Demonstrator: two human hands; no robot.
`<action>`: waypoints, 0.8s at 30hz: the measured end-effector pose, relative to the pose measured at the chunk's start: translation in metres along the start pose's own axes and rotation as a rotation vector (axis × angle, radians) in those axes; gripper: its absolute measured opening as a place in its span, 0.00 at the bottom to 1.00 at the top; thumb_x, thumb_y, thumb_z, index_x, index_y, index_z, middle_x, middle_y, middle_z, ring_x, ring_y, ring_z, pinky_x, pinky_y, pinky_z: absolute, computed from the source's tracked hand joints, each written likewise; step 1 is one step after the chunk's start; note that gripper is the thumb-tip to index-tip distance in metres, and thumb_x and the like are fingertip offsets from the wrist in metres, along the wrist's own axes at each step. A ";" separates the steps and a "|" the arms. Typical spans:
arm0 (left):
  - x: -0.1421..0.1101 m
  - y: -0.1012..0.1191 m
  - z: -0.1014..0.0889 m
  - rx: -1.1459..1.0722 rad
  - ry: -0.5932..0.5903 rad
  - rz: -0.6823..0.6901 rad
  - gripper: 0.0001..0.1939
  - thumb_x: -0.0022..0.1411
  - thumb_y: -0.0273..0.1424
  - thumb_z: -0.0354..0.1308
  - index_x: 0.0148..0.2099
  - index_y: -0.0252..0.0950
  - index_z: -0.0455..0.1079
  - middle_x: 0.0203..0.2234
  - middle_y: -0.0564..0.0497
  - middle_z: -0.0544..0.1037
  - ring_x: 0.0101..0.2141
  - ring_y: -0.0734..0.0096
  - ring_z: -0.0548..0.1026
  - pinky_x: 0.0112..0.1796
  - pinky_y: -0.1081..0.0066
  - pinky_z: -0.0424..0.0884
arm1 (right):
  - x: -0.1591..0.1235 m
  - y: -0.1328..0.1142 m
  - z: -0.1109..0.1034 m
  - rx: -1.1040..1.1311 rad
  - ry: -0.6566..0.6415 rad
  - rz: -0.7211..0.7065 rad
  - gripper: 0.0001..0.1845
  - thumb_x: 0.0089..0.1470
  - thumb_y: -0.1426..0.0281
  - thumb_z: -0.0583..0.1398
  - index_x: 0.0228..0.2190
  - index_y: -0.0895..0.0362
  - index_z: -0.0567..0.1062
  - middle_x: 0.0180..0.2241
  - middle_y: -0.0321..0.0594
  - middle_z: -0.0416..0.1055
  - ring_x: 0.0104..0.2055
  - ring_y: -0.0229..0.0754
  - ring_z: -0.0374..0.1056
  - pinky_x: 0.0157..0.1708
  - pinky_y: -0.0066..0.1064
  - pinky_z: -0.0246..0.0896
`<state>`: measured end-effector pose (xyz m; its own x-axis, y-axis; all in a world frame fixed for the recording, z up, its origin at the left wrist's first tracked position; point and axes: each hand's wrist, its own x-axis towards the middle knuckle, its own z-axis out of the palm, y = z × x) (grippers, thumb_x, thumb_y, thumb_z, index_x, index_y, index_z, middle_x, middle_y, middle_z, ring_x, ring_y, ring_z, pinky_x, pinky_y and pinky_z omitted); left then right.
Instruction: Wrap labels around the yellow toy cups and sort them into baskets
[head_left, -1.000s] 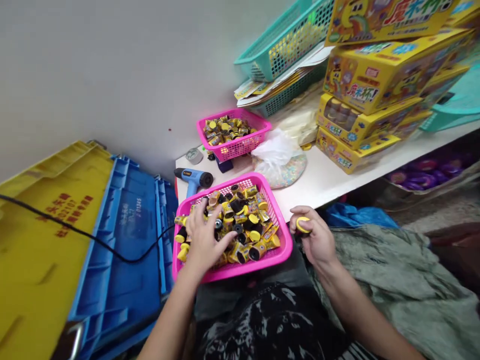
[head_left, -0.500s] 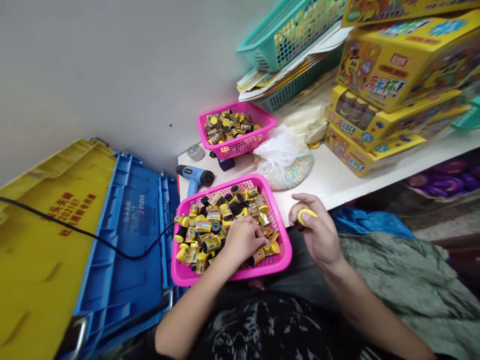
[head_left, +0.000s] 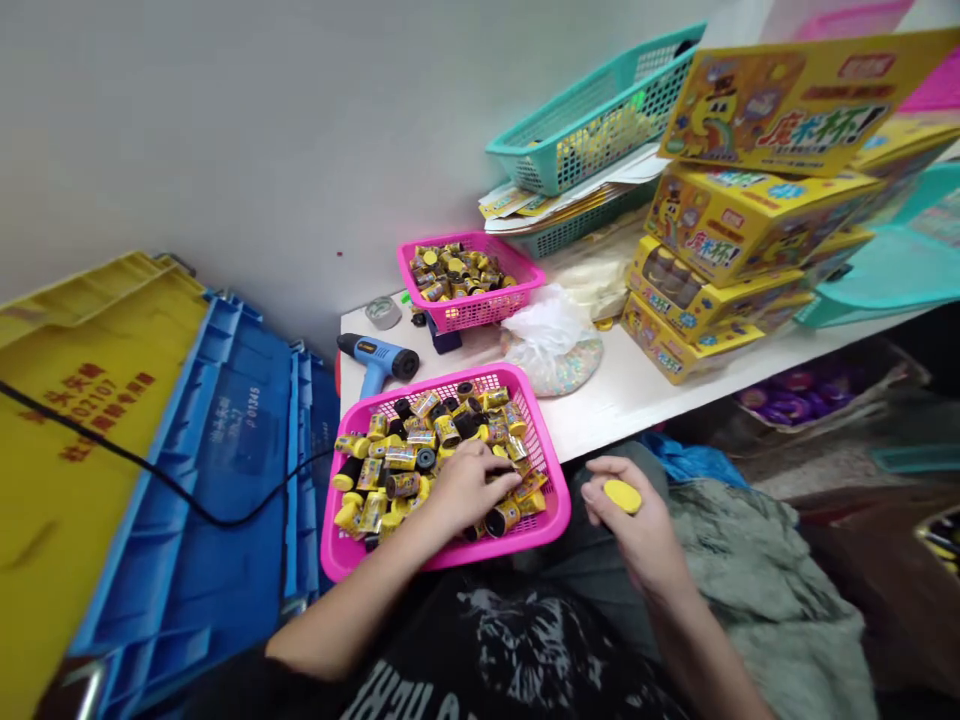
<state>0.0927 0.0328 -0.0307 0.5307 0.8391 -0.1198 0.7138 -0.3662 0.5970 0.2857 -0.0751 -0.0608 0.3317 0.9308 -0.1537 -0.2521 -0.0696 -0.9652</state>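
In the head view, the left hand (head_left: 461,485) reaches into the near pink basket (head_left: 517,543), its fingers bent down among the small tubs (head_left: 447,430) and its thumb set a little apart; whether they pinch anything is hidden. The right hand (head_left: 651,535) is outside the basket, over the lap, its fingers curled around one capped tub (head_left: 622,497) whose yellow end faces up and whose body is mostly covered. The loose tubs lie in a jumbled heap inside the basket, some on their sides. Because they are heaped close to the rim by the left forearm, a quick sweep of that hand could push one over the side. The basket seems to reach past the edge of the white table (head_left: 600,425), so pressure from the forearm on its near rim might tip it toward the lap. The held tub has no table beneath it, and if the curled fingers loosen, it could drop onto the grey cloth (head_left: 750,560). The heat gun (head_left: 386,358) lies just beside the basket's far left corner; a shove that way could knock it. The plastic bag (head_left: 551,325), near the far right corner, could likewise be nudged.
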 end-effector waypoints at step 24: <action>-0.058 -0.044 -0.063 -0.551 0.486 0.332 0.13 0.63 0.30 0.51 0.39 0.43 0.78 0.49 0.45 0.74 0.44 0.63 0.75 0.45 0.60 0.74 | 0.018 -0.063 0.141 -0.337 -0.279 -0.122 0.13 0.47 0.65 0.66 0.27 0.54 0.65 0.26 0.32 0.67 0.27 0.36 0.64 0.29 0.27 0.60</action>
<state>0.0018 0.0253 0.0003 0.3273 0.8486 0.4155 0.1583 -0.4828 0.8613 0.1793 -0.0036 0.0276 0.0715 0.9973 -0.0165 0.0985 -0.0236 -0.9949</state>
